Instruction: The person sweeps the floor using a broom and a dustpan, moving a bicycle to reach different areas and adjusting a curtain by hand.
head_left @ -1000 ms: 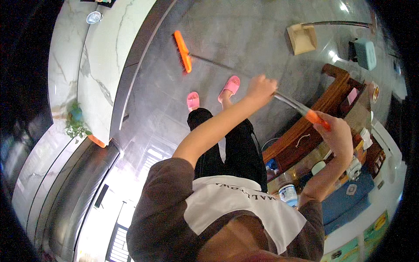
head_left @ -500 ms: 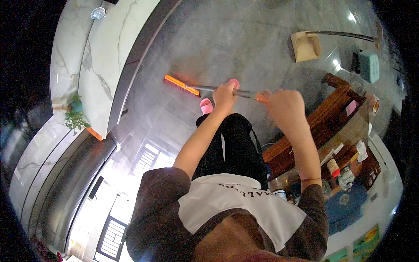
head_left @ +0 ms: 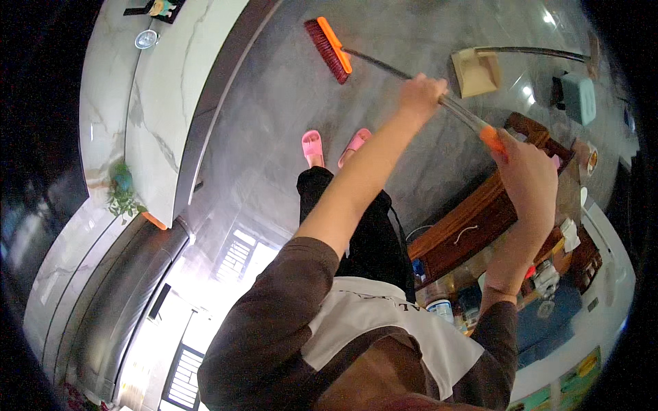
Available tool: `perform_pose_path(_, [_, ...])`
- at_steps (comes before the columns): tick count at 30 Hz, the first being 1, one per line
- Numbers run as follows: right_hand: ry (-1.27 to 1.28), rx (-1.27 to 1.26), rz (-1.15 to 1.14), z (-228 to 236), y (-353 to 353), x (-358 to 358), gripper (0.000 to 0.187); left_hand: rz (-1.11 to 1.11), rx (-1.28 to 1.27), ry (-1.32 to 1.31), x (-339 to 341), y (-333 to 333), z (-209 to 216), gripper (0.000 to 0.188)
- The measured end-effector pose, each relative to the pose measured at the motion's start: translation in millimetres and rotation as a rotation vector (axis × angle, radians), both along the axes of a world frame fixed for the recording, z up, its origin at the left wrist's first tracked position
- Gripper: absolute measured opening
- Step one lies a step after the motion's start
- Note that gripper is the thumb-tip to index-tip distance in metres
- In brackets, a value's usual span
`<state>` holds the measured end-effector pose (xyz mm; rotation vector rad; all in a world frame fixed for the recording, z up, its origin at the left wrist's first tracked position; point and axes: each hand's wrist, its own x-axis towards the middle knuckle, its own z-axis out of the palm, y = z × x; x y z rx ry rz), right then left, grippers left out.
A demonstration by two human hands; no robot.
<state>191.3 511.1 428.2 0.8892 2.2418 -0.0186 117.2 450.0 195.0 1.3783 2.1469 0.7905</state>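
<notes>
The left hand (head_left: 422, 97) is making a fist around the grey stick (head_left: 460, 113) of the broom (head_left: 378, 63), and the right hand (head_left: 528, 175) is making one around its orange end (head_left: 491, 137). The brush (head_left: 329, 51) is sitting over the grey floor (head_left: 274, 89), far and left. I'm seeing pink slippers (head_left: 312, 146) nearer, a tan dustpan (head_left: 478, 75) far right and brown wooden furniture (head_left: 480, 216) on the right.

From where I stand, open floor (head_left: 411, 31) separates the broom head (head_left: 329, 51) from the dustpan (head_left: 477, 72) on its right; a narrower strip separates it from the white counter (head_left: 164, 103) on its left. Obstructions noted: the handle (head_left: 380, 63), slanting down-right from the broom head; pink slippers (head_left: 312, 147) below it; a wooden bench (head_left: 473, 222) farther below-right. Gaps past that bench appear cluttered, though distortion prevents certainty.
</notes>
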Motion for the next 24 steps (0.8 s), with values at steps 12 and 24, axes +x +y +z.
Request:
perform_pose_path(12, [-0.156, -0.077, -0.630, 41, -33, 83, 0.030, -0.620, -0.100, -0.003, 95, 5, 33, 0.008])
perform_pose_path(24, [-0.072, -0.083, -1.194, 83, -138, 77, 0.030, -1.149, 0.016, -0.093, 99, -66, 76, 0.010])
